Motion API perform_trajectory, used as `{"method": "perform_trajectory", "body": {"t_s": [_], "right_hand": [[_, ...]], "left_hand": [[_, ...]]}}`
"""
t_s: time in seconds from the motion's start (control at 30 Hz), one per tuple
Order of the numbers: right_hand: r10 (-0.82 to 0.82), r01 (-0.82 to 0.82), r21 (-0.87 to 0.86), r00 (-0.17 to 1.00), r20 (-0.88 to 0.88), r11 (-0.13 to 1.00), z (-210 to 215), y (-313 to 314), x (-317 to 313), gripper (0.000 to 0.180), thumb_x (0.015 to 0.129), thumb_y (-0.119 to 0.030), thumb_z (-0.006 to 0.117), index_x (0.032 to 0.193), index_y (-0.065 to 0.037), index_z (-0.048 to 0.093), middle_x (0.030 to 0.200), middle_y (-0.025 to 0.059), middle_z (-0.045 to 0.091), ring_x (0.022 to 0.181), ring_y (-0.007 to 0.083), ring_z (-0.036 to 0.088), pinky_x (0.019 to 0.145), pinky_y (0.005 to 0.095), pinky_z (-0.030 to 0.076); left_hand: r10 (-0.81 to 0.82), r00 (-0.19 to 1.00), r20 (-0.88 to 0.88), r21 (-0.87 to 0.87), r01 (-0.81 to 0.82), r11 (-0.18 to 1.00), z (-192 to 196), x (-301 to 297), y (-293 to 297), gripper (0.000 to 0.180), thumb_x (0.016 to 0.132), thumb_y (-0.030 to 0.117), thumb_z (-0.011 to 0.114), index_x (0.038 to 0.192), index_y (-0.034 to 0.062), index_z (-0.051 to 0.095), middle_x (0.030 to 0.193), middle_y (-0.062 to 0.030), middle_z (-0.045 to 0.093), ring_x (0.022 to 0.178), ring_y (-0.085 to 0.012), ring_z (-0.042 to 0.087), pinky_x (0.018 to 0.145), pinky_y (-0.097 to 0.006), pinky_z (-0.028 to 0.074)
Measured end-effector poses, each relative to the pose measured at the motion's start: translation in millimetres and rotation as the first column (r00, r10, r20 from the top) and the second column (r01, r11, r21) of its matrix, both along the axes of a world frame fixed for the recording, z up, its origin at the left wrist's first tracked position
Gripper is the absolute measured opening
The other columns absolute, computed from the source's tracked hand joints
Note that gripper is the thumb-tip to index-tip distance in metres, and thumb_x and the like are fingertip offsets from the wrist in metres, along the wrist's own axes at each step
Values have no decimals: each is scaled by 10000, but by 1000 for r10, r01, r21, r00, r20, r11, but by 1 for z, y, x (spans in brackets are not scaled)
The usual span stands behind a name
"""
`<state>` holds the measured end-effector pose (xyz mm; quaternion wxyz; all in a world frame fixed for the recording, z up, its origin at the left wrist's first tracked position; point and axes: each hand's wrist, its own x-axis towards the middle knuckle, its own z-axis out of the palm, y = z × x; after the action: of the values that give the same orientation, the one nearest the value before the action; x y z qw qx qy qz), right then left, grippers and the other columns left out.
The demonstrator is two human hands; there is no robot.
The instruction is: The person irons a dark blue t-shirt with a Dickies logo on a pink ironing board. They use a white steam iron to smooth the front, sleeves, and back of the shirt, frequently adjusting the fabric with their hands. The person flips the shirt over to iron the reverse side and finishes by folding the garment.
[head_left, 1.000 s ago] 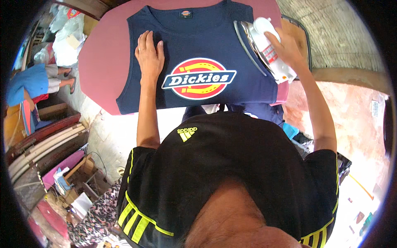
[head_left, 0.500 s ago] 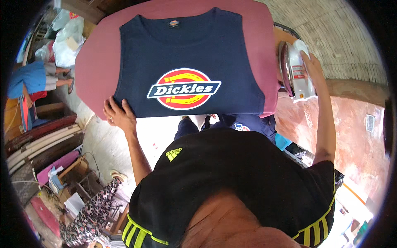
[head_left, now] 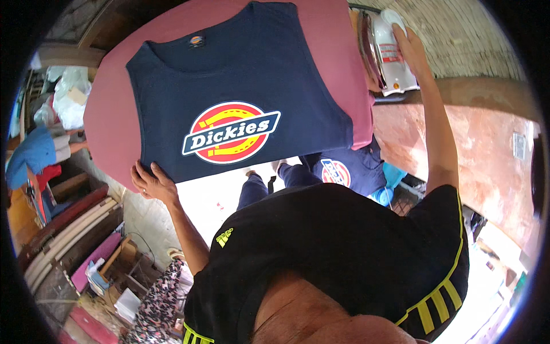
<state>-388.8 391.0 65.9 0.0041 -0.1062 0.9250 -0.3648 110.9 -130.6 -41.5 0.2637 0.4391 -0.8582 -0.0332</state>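
Observation:
A navy sleeveless shirt [head_left: 229, 80] lies spread on the padded maroon ironing board [head_left: 109, 109]. Its front carries a large red, yellow and white emblem [head_left: 232, 132]. At the shirt's lower left corner rests my left hand [head_left: 154, 184], fingers apart on the hem and board edge, palm down. Off the board's right end stands a white iron [head_left: 395, 69] with a shiny metal soleplate facing the board. My right hand [head_left: 413, 50] is closed round the iron's handle, near its top; some fingers are hidden behind it.
Dark folded cloth with a similar emblem [head_left: 337, 172] hangs below the board near my legs. A person in blue [head_left: 31, 157] is at the left, and another in patterned clothing [head_left: 157, 301] at the lower left. Long pale rolls [head_left: 74, 238] and plastic bags [head_left: 71, 97] lie leftward.
The view has tilted, so board, shirt and iron appear turned and shifted left. My left hand stays at the shirt's lower left corner; my right hand stays on the iron.

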Motion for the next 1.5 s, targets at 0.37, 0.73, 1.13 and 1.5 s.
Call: {"method": "perform_trajectory", "body": {"t_s": [0.37,0.73,1.13,1.5], "right_hand": [[58,195,323,772,-633,926,21,-48,38,464,953,-342,577,1245,17,541,1179,272,613,1091,437,587,934,524,469],[-382,389,-3,904,-190,921,-82,-53,323,355,891,-312,744,1044,-27,597,933,108,632,850,215,611,695,376,486],[-162,276,-555,955,247,785,-115,-44,361,184,954,-242,692,970,-65,643,814,-68,526,714,45,456,604,229,355],[103,51,-881,988,112,471,34,71,544,283,1048,-127,502,1284,17,565,1212,112,657,1099,162,628,946,323,511]], "left_hand": [[-97,981,-171,-29,93,995,-13,15,-6,698,990,588,455,1496,110,407,1515,-243,320,1413,-400,311,1061,-646,250],[57,750,-660,621,500,603,-21,102,7,547,969,243,673,1373,12,386,1356,-137,471,1231,-219,446,1049,-415,350],[41,593,-804,580,768,272,-21,127,-32,88,975,140,674,1002,67,632,1037,-7,681,950,-60,579,918,-230,422],[-206,385,-900,358,921,155,129,177,-33,252,944,-40,632,1165,71,582,1074,-28,619,958,-81,567,903,-238,452]]}}
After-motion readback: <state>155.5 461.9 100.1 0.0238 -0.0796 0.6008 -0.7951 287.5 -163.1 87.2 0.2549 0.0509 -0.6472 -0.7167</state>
